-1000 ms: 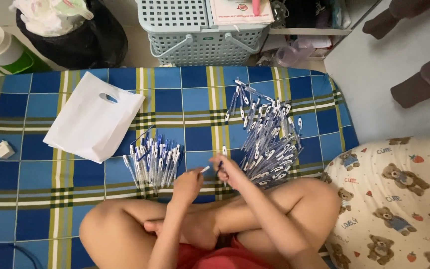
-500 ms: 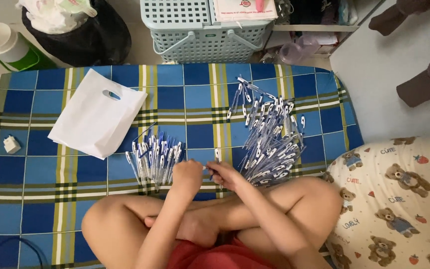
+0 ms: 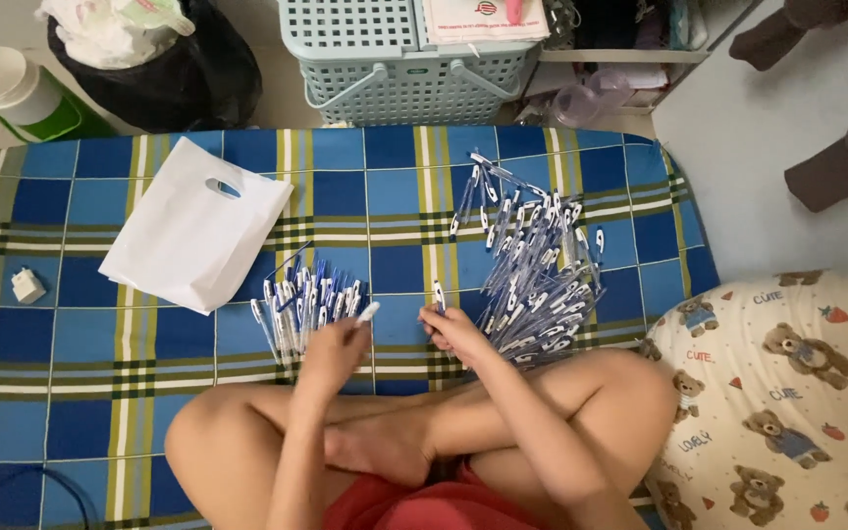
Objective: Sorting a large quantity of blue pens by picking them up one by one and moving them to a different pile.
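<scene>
Seen from above, a person sits cross-legged on a blue, yellow and white checked mat [image 3: 71, 393]. The left hand [image 3: 334, 348] is closed around a white pen [image 3: 366, 313], whose tip pokes out just beside a neat pile of pens [image 3: 304, 312] — white with blue parts. The right hand [image 3: 455, 332] pinches another pen [image 3: 438, 294] at the edge of a bigger, looser heap of pens [image 3: 532, 275]. Further left lie a flat white plastic bag [image 3: 193, 231] and a small white plug [image 3: 27, 286]. A pale blue basket [image 3: 404, 59] stands beyond the mat.
</scene>
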